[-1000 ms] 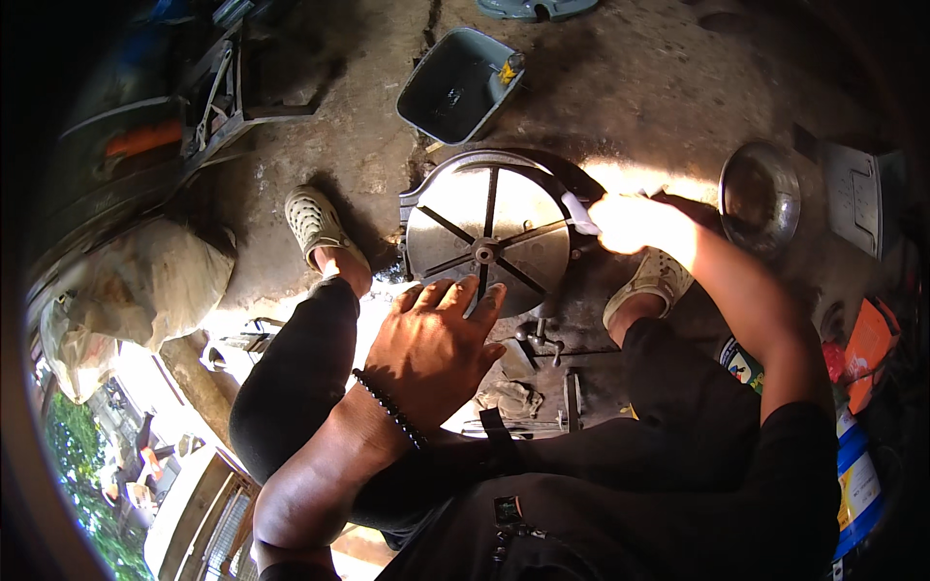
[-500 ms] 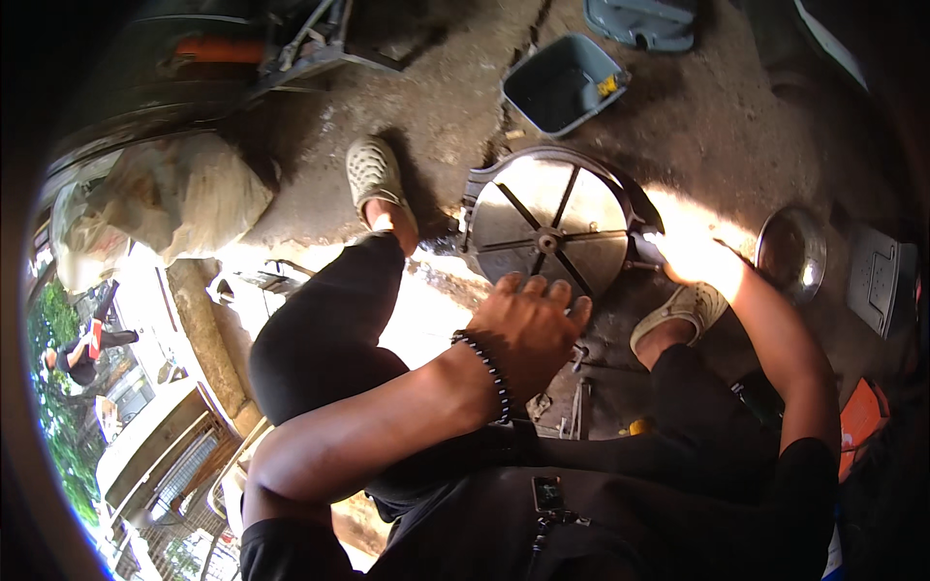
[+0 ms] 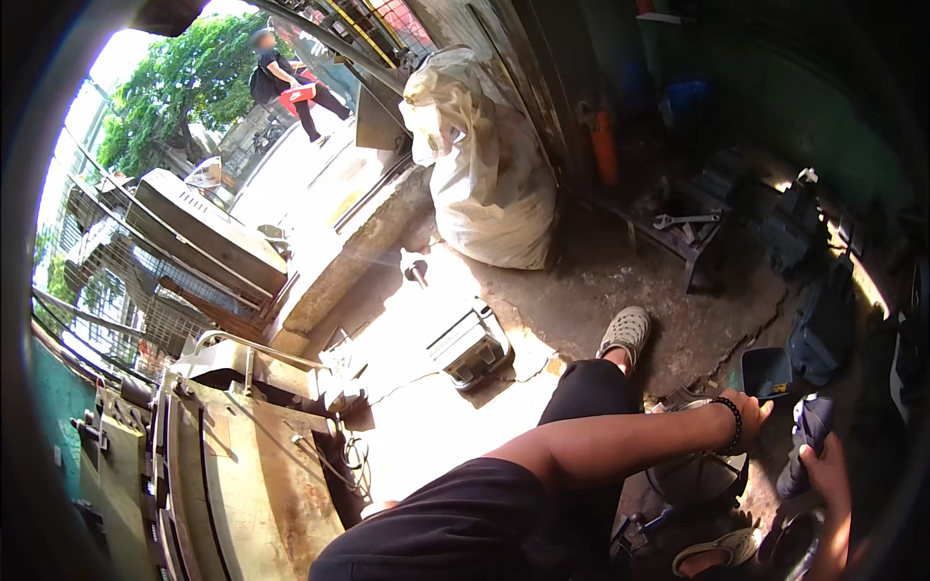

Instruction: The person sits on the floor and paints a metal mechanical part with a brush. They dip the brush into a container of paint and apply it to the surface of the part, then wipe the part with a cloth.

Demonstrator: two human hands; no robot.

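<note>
My right hand (image 3: 826, 472) is wrapped round a dark grey, elongated object (image 3: 812, 418), held upright at the far right; its kind is not clear. My left hand (image 3: 746, 416), with a beaded bracelet at the wrist, reaches across to the right, close to a small dark grey bin (image 3: 765, 368). Its fingers are small and partly turned away, so their grip is hidden. Below my left forearm lies a round metal plate (image 3: 693, 481) on the floor between my feet, partly covered by the arm.
A full whitish sack (image 3: 494, 194) stands by the doorway. A grey case (image 3: 469, 344) sits on the sunlit floor. A wrench (image 3: 686, 220) lies on a low metal stand. Large worn machinery (image 3: 242, 455) fills the lower left. Outside, a person (image 3: 291, 82) carries a red box.
The view has swung left towards the doorway. My left hand has left the round plate's near edge for the bin's side. My right hand now shows gripping the dark grey object.
</note>
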